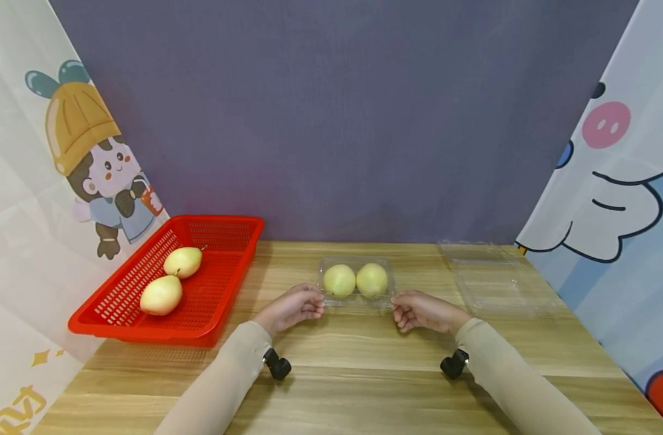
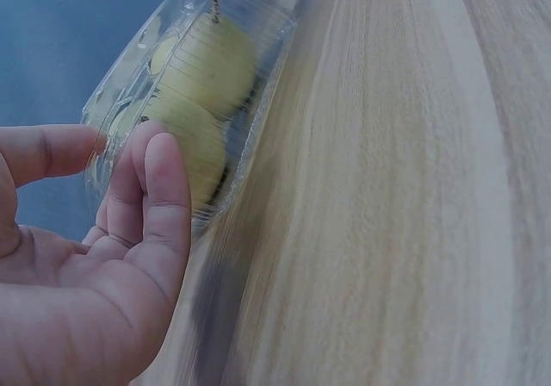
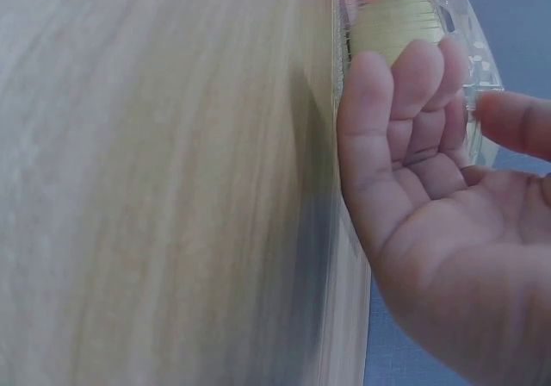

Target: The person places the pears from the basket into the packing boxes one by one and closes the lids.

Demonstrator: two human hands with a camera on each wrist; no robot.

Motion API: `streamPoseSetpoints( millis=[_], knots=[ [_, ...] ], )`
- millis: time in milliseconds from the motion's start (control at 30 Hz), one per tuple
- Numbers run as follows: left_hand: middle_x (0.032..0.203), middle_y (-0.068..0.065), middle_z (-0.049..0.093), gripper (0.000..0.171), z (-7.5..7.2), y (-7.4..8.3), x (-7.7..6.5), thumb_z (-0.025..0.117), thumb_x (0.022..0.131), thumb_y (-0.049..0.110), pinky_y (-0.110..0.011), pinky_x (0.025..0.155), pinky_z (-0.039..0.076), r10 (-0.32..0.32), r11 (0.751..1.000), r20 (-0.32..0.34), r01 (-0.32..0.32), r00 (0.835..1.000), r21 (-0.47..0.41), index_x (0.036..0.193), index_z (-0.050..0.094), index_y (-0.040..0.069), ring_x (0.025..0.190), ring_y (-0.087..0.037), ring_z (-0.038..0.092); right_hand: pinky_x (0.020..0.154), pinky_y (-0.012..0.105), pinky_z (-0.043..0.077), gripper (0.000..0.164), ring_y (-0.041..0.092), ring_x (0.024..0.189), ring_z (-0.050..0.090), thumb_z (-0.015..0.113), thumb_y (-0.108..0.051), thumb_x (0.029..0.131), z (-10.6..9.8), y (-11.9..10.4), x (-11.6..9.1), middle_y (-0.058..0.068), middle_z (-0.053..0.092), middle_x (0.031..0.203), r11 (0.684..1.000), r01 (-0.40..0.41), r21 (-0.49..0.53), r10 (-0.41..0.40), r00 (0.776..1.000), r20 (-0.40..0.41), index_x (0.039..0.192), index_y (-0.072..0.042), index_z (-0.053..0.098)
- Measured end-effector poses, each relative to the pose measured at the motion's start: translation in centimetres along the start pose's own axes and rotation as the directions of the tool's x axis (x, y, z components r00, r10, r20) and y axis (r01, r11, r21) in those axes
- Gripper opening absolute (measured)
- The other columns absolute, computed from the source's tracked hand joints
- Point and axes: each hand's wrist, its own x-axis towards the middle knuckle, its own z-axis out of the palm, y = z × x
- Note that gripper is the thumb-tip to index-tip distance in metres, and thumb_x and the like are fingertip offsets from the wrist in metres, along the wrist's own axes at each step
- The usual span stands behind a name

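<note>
A clear plastic clamshell box (image 1: 358,300) lies on the wooden table in front of me, its lid down over two yellow-green pears (image 1: 371,280) side by side. At the box's near left corner, my left hand (image 1: 294,308) pinches the rim between thumb and fingers. My right hand (image 1: 426,310) pinches the near right corner the same way. From the left wrist, the ribbed side of the box and both pears (image 2: 211,67) show beyond the curled fingers. In the right wrist view, the fingers partly cover the box and a pear (image 3: 396,20).
On the left, a red plastic basket (image 1: 222,302) holds two more pears (image 1: 161,295). Another clear plastic box (image 1: 494,290) lies open and vacant at the right of the table. A dark grey panel (image 1: 342,121) rises behind the table, with printed cloths at both sides.
</note>
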Motion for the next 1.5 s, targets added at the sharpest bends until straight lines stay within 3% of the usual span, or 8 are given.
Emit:
streamPoseSetpoints(
  millis=[900, 1267, 1400, 1500],
  knots=[
    [0.085, -0.008, 0.059, 0.013, 0.02, 0.11, 0.15, 0.053, 0.096, -0.001, -0.024, 0.073, 0.054, 0.013, 1.000, -0.013, -0.013, 1.000, 0.005, 0.107, 0.045, -0.001, 0.075, -0.014, 0.060, 0.073, 0.033, 0.056, 0.027, 0.016, 0.073, 0.059, 0.043, -0.024, 0.107, -0.37, 0.33, 0.30, 0.004, 0.060, 0.084, 1.000, -0.007, 0.003, 0.007, 1.000, 0.003, 0.107, 0.002, 0.051],
    [0.090, -0.010, 0.062, 0.006, -0.38, 0.36, 0.08, 0.051, 0.099, 0.003, -0.026, 0.076, 0.055, -0.011, 1.000, 0.023, 0.010, 1.000, 0.026, 0.105, 0.050, 0.001, 0.079, -0.015, 0.062, 0.073, 0.034, 0.057, 0.028, 0.017, 0.073, 0.059, 0.043, -0.024, 0.107, -0.20, 0.15, 0.31, 0.005, 0.060, 0.084, 1.000, -0.010, -0.007, 0.010, 1.000, -0.007, 0.105, 0.003, 0.051],
    [0.094, -0.013, 0.062, 0.012, -0.30, 0.29, 0.02, 0.052, 0.099, 0.006, -0.027, 0.077, 0.055, 0.004, 0.997, 0.005, -0.004, 1.000, 0.076, 0.109, 0.050, -0.001, 0.081, -0.016, 0.061, 0.073, 0.034, 0.057, 0.028, 0.017, 0.073, 0.059, 0.043, -0.024, 0.107, -0.19, 0.22, 0.33, 0.005, 0.060, 0.083, 1.000, -0.012, -0.005, 0.012, 1.000, -0.009, 0.106, 0.003, 0.051],
    [0.098, -0.015, 0.063, 0.022, -0.21, 0.12, 0.00, 0.054, 0.098, 0.009, -0.030, 0.080, 0.056, 0.023, 0.986, -0.045, -0.015, 0.999, 0.163, 0.115, 0.049, -0.005, 0.085, -0.019, 0.062, 0.073, 0.034, 0.057, 0.028, 0.017, 0.073, 0.059, 0.043, -0.024, 0.107, -0.22, 0.30, 0.38, 0.005, 0.060, 0.083, 1.000, -0.009, -0.001, 0.009, 1.000, -0.005, 0.106, 0.003, 0.051]
  ],
)
